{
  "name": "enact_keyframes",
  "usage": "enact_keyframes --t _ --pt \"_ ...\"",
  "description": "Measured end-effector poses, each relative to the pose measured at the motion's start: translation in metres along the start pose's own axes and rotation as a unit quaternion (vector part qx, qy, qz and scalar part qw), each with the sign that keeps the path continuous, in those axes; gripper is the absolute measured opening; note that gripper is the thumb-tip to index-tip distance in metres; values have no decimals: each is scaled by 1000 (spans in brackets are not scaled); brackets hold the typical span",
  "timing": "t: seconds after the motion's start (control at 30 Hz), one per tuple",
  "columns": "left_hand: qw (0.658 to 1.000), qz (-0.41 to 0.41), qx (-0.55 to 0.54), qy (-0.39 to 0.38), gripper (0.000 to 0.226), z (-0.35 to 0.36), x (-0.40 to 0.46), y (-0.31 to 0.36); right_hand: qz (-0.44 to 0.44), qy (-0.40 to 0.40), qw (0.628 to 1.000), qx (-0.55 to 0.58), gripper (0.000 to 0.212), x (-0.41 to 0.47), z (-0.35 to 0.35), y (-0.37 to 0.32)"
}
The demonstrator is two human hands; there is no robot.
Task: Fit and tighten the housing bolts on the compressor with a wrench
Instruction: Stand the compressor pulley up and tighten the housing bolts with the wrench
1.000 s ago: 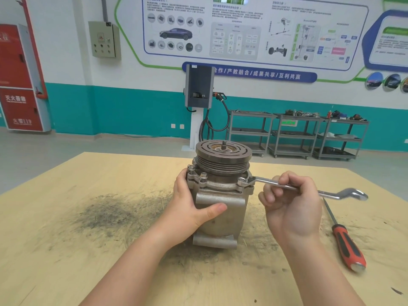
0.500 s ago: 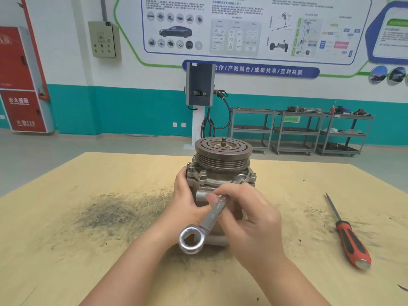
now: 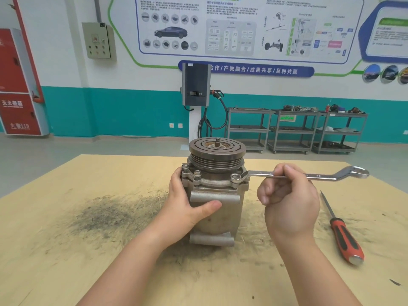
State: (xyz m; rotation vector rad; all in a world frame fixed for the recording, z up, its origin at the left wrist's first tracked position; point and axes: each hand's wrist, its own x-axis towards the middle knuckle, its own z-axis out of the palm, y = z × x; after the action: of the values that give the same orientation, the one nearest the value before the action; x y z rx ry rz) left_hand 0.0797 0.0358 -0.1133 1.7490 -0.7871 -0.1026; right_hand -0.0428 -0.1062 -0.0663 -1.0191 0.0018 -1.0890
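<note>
A grey metal compressor point(image 3: 229, 208) stands upright on the wooden table, its grooved pulley point(image 3: 217, 154) on top. My left hand point(image 3: 187, 206) grips its body from the left, thumb across the front. A silver ring wrench point(image 3: 318, 175) reaches out level to the right, with its near ring seated on the front-right housing bolt point(image 3: 235, 177). My right hand point(image 3: 287, 195) holds the wrench shaft near its middle, fingers curled round it. Two more bolts point(image 3: 197, 172) stand on the left of the flange.
A red-and-black-handled screwdriver point(image 3: 344, 237) lies on the table point(image 3: 66, 239) to the right of my right hand. Dark metal dust stains the wood left of the compressor. Beyond the table's far edge are grey tool carts point(image 3: 291, 129) and a wall charger point(image 3: 196, 85).
The wrench was level to the right, swung toward me over the compressor front, and now points right again on the front-right bolt. My left hand kept its hold.
</note>
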Motion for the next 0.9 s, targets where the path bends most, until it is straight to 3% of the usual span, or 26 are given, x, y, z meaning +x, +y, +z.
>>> enact_keyframes --t 0.13,0.23,0.33,0.43,0.57,0.63,0.77,0.83,0.9 --pt "1000 6 3 -2 119 0 -1 3 124 10 988 89 43 12 -6 1" --pt "1000 4 0 -8 127 -1 -2 3 130 20 986 107 36 14 -8 4" --pt "1000 1 4 -15 133 -1 -3 5 52 13 995 87 34 6 -6 6" --pt "1000 -4 10 -16 137 -2 -3 5 -113 -2 993 -46 29 -13 -3 10" --pt "1000 0 11 -6 115 -1 -2 0 -321 -91 912 -236 17 -38 14 25" --pt "1000 -4 10 0 109 1 1 -2 -355 -138 882 -277 13 -43 20 30" --pt "1000 5 15 21 120 3 6 -6 -365 -176 861 -307 9 -40 18 28" --pt "1000 -2 10 13 105 3 4 -6 -398 -172 844 -314 11 -35 15 21" --pt "1000 -5 4 5 102 1 1 -5 -393 -132 861 -294 23 -29 13 14"
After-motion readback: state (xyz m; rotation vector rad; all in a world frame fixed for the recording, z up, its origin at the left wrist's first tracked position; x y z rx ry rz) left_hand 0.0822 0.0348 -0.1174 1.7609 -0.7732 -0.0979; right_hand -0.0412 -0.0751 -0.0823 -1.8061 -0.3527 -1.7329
